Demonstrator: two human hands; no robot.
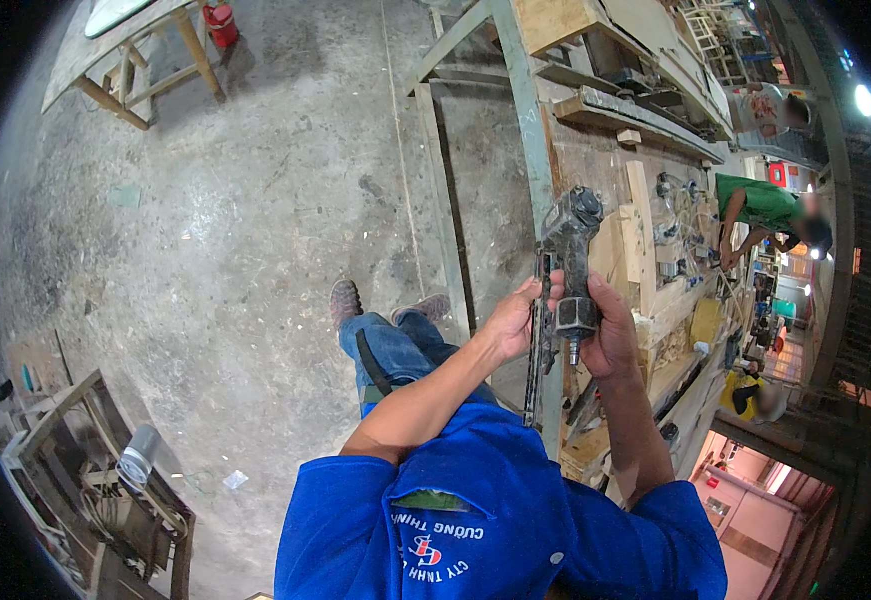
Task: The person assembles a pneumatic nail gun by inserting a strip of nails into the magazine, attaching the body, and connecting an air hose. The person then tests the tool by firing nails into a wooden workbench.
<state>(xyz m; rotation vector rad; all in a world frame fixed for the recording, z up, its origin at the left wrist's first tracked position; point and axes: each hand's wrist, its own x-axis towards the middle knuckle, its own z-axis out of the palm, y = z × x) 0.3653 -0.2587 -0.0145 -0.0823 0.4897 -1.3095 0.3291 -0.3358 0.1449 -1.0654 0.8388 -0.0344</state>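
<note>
Far left, I see a wooden table (105,52) on the concrete floor (265,200), a red bucket (220,26) near it. In the middle, my left hand (517,322) curls closed round the narrow rail (536,365) of a dark nail-gun-like tool (571,250), raised before the workbench (527,120). My right hand (610,335) closes against its body, fingers mostly hidden. Farther right, a co-worker (763,204) in green bends toward the bench.

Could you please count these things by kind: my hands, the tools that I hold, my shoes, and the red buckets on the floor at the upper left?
Hands: 2 (left hand, right hand)
Held tools: 1 (nail gun)
Shoes: 2 (left shoe, right shoe)
Red buckets: 1 (red bucket, beside the table)
Total: 6
</note>
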